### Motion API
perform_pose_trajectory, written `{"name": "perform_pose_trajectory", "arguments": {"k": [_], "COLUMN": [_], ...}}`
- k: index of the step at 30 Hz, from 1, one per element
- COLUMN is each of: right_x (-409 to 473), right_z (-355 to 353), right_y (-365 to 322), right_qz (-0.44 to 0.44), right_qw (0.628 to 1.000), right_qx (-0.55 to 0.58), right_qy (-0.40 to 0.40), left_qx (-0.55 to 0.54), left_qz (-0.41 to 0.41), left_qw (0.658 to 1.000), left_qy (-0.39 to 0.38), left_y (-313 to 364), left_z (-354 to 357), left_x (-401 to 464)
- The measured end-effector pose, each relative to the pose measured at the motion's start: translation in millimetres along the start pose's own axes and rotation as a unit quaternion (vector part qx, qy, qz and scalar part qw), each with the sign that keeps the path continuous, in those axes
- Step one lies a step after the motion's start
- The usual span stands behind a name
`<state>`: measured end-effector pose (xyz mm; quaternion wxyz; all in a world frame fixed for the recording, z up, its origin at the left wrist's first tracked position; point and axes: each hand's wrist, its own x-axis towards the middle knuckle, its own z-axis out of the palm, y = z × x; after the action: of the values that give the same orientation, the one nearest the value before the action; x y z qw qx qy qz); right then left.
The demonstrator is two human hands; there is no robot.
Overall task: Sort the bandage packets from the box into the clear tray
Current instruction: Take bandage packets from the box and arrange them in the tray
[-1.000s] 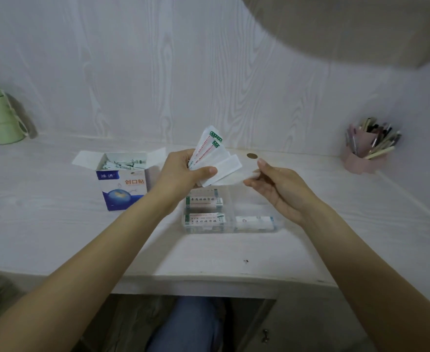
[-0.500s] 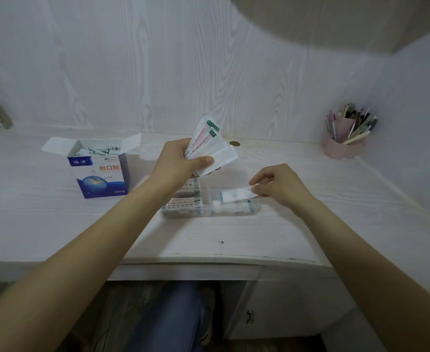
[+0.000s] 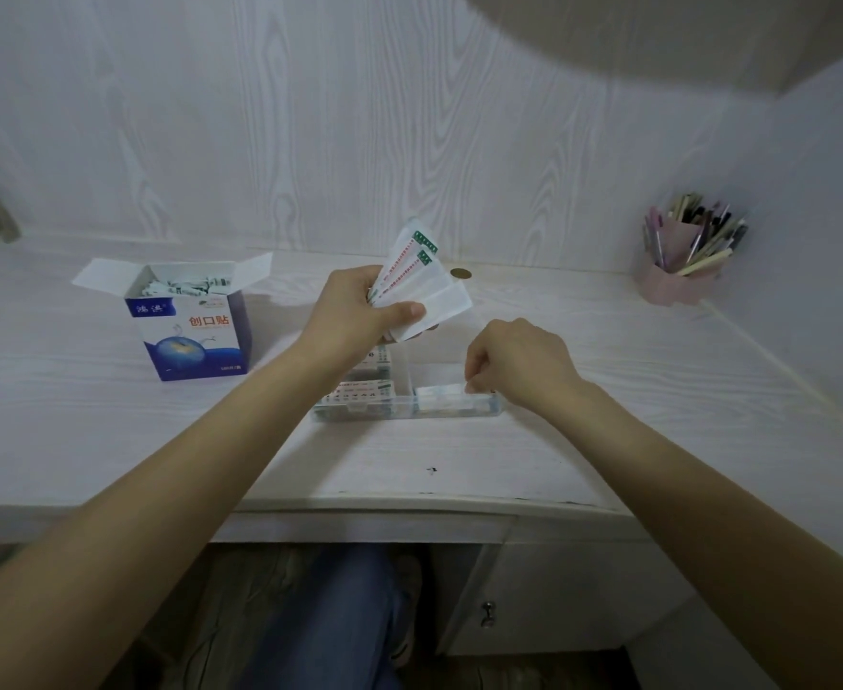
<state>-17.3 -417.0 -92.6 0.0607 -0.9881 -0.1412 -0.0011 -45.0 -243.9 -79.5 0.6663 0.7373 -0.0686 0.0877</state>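
Both bare forearms stretch forward. The left hand (image 3: 359,311) is raised, thumb pressed across the front, its grip closed on a fan of packets (image 3: 419,281). The right hand (image 3: 519,361) sits lower, knuckles up, fingers curled down, pinching 1 packet (image 3: 441,390).

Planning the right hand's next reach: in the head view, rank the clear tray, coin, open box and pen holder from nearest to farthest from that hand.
From the right hand:
1. Clear tray, directly under it.
2. Coin, behind, near the wall.
3. Pen holder, far right.
4. Open box, far left.
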Motion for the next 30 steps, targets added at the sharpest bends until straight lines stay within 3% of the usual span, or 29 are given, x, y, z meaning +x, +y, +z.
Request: {"name": "perform_pose_trajectory", "arguments": {"k": [5,10,16,19,21,23,25,30], "right_x": [-1,-1,1,2,0,-3,-2,8], "right_z": [0,2,0,-7,-16,-24,-23,-13], "right_y": [-4,-7,-4,-3,-6,-13,-22,-40], "right_qz": [-0.020,-0.015,-0.016,-0.013,-0.016,-0.013,-0.016,-0.008], "right_qw": [0.997,0.997,1.000,0.994,0.951,0.874,0.843,0.806], "right_qx": [-0.069,-0.070,-0.003,0.108,0.306,0.485,0.538,0.591], "right_qy": [0.016,0.011,-0.020,0.013,0.047,0.019,-0.007,0.037], "left_qx": [0.004,0.001,0.001,0.011,0.003,-0.002,0.008,-0.063], "left_qz": [-0.008,-0.010,-0.009,-0.010,-0.015,-0.025,-0.035,-0.082], "left_qw": [1.000,1.000,1.000,1.000,1.000,0.999,0.999,0.994], "left_qy": [-0.002,0.002,0.001,0.011,0.018,0.024,0.025,-0.024], "left_y": [0,0,-1,-2,-2,-3,-4,-7], "left_z": [1,0,-6,-12,-17,-20,-23,-34], "left_x": [1,-1,-3,-5,-5,-5,-5,-6]}}
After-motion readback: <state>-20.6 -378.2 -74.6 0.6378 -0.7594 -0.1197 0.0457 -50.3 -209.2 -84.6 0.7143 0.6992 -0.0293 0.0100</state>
